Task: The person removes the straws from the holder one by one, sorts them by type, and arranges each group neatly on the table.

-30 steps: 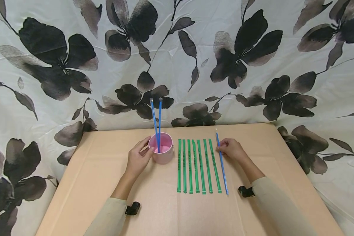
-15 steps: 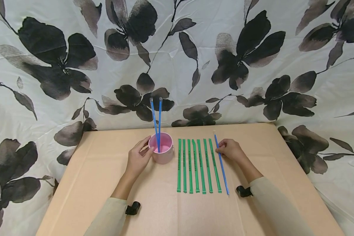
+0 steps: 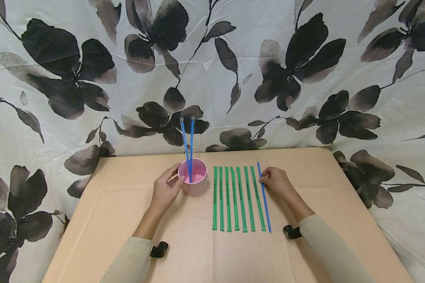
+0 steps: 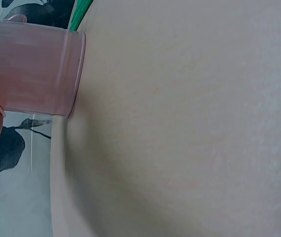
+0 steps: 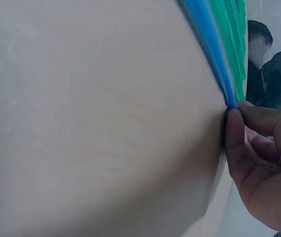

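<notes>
My left hand [image 3: 168, 190] holds a pink cup [image 3: 195, 189] by its left side, thumb near the rim; the left wrist view shows the cup's translucent wall [image 4: 32, 69]. Two blue straws [image 3: 192, 145] stand in the cup, leaning a little. On the right, my right hand [image 3: 277, 181] pinches a blue straw [image 3: 265, 204] near its far end between thumb and fingertips. This straw lies lengthwise beside a row of green strips [image 3: 235, 200]. Seen from the right wrist, the blue straw [image 5: 209, 44] appears to have clear wrapping along its edges, and the fingertips [image 5: 235, 118] press it.
Several green strips with dark print lie side by side between the cup and the right hand. Everything rests on a tan table [image 3: 127, 204]. Behind the table hangs a white cloth [image 3: 216, 78] with dark flowers. Both sleeves carry a small black device [image 3: 159, 250].
My right hand has shifted the blue straw slightly left, closer to the last green strip, and its near end has swung left too. The left hand and cup have stayed still.
</notes>
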The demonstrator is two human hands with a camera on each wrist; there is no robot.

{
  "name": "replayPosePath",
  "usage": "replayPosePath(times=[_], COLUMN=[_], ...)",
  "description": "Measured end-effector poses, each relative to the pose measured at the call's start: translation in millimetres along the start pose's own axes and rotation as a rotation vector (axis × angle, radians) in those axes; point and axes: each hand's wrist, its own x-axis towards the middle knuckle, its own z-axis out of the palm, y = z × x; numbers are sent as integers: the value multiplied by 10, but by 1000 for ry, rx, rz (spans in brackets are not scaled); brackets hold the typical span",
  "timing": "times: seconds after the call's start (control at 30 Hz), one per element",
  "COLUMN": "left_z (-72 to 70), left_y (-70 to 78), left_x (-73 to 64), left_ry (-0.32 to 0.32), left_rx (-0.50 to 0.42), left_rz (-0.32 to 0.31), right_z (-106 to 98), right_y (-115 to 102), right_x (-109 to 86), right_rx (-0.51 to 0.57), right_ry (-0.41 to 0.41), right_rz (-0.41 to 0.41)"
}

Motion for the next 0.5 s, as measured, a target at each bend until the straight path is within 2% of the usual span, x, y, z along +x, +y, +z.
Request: replayPosePath(times=[0.5], left_z=[6], left_y=[-37], left_x=[-14], left_ry=[-1], left_rx=[-19], left_rz=[-21], right_z=[-12], right_y=[59], right_x=[-71], right_rx=[-5], right_ry=[-19], right_rz=[-5])
